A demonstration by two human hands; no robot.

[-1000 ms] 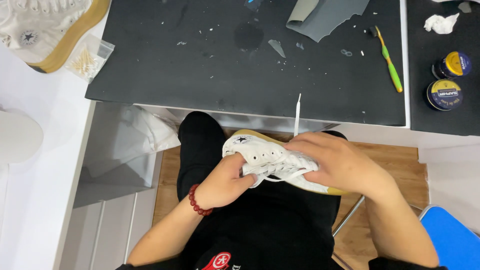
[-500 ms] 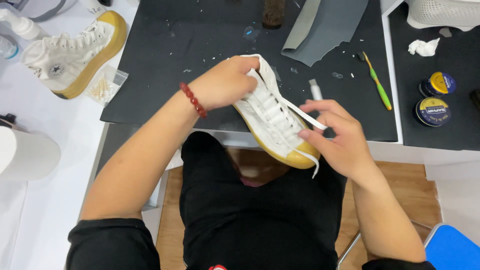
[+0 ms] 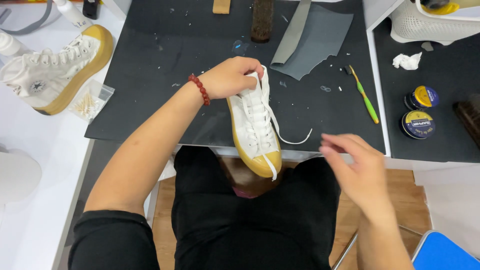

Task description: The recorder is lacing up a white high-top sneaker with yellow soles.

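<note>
Left hand (image 3: pixel 231 76), arm stretched forward with a red bead bracelet (image 3: pixel 199 89) at the wrist, has its fingers closed around the collar of a white shoe (image 3: pixel 255 127). The shoe stands on the near edge of the black mat (image 3: pixel 165 60), its tan toe overhanging toward the lap. Right hand (image 3: pixel 357 172) hovers right of the shoe, fingers loosely spread, gripping nothing; it is blurred. A loose lace end (image 3: pixel 295 140) trails between shoe and right hand. The collar's opening is hidden under the left fingers.

second white sneaker (image 3: pixel 52 75), green toothbrush (image 3: pixel 364 95), two polish tins (image 3: pixel 419 111), crumpled tissue (image 3: pixel 407 61)
</note>
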